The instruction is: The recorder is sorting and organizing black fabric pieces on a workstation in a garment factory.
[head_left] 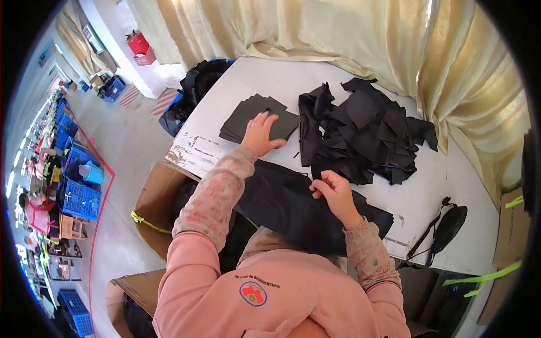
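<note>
My left hand (261, 134) lies with fingers spread on a fanned stack of dark grey flat panels (243, 116), towards the far left of the white table. My right hand (337, 198) is closed, thumb and forefinger pinched at the edge of a black fabric piece (282, 191). This fabric lies across the near table edge in front of my body, partly under my arms. Just beyond my right hand is a loose heap of cut black fabric pieces (366, 129).
On the white table (445, 197), a black strapped item (448, 230) lies near the right edge. Open cardboard boxes (158, 194) stand at the left. Black material fills a blue crate (194, 84) beyond them. Cream curtains (338, 34) hang behind the table.
</note>
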The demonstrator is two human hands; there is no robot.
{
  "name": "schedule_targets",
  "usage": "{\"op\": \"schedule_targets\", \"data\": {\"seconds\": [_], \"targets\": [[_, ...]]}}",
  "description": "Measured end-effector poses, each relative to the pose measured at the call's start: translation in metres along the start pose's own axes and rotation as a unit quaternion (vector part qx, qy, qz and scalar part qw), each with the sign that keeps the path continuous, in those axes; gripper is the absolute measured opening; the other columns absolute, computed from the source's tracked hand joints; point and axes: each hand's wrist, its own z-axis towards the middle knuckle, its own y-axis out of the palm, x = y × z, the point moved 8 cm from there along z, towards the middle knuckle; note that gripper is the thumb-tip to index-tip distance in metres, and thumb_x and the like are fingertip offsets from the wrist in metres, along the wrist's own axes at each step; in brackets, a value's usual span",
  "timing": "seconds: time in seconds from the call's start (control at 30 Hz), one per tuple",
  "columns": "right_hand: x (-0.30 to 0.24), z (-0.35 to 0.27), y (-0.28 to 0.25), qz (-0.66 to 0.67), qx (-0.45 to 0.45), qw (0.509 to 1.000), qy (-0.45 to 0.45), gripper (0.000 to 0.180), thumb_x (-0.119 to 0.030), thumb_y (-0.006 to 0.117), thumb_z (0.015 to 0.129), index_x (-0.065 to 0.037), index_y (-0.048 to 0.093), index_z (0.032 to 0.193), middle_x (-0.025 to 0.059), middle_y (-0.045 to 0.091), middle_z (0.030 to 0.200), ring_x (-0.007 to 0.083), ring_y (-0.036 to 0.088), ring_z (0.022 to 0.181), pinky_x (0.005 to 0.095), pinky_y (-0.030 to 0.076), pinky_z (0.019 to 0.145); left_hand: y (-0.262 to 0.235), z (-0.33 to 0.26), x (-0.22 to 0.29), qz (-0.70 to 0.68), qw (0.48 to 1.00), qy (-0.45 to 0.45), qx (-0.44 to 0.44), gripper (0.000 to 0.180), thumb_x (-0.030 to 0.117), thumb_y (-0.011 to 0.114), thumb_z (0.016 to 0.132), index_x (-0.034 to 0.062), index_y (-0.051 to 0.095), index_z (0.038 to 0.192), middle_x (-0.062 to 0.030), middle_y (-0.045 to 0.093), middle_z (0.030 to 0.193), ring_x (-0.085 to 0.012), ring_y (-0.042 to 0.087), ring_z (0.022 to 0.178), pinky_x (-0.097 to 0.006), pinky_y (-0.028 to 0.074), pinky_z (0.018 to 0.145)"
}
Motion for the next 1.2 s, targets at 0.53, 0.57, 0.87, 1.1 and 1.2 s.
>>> {"op": "schedule_targets", "data": {"seconds": [0.53,0.57,0.87,1.1,1.2], "targets": [[0.017,0.002,-0.029,-0.118,0.147,0.976,-0.109,0.012,-0.012,0.059,0.094,-0.001,0.061,0.099,-0.0011,0.058,0.07,0.0044,0.056,0.059,0.0194,0.043,0.051,-0.013,-0.013,-0.019,-0.152,0.97,-0.183,-0.048,0.033,0.013,0.056,0.089,0.0078,0.058,0.122,-0.0199,0.066,0.078,-0.0323,0.065,0.067,-0.04,0.051,0.063],[0.003,0.003,-0.036,-0.157,0.179,0.958,-0.159,0.01,-0.01,0.061,0.092,-0.001,0.062,0.096,-0.0019,0.058,0.069,0.0035,0.054,0.059,0.0193,0.041,0.051,-0.03,-0.012,-0.003,-0.153,0.971,-0.179,-0.05,0.033,0.013,0.056,0.089,0.0078,0.058,0.122,-0.0199,0.066,0.078,-0.0323,0.065,0.067,-0.04,0.051,0.063],[-0.026,0.027,-0.021,-0.176,0.183,0.944,-0.209,0.009,-0.005,0.065,0.088,0.001,0.065,0.094,0.0043,0.062,0.071,0.0068,0.054,0.06,0.0224,0.044,0.055,-0.105,-0.058,0.07,-0.386,0.892,-0.233,-0.042,0.032,0.003,0.051,0.091,-0.0017,0.058,0.122,-0.0064,0.065,0.082,-0.0067,0.055,0.07,-0.025,0.048,0.067],[0.046,0.011,-0.08,-0.286,0.149,0.923,-0.21,0.031,-0.005,0.063,0.084,0.007,0.061,0.113,0.0094,0.068,0.098,0.0154,0.063,0.093,0.0283,0.048,0.085,-0.107,-0.053,0.134,-0.428,0.883,0.064,-0.179,0.048,0.003,0.061,0.075,0.008,0.061,0.123,-0.0154,0.063,0.116,-0.0301,0.06,0.108,-0.038,0.048,0.092],[0.047,0.004,-0.053,-0.504,0.078,0.79,-0.34,0.03,-0.007,0.061,0.089,0.005,0.06,0.116,0.0069,0.066,0.1,0.0141,0.061,0.095,0.0264,0.047,0.085,-0.101,-0.058,0.145,-0.508,0.823,0.104,-0.233,0.055,0.03,0.071,0.085,0.004,0.054,0.13,-0.0192,0.053,0.13,-0.0333,0.053,0.117,-0.04,0.044,0.098]]}}
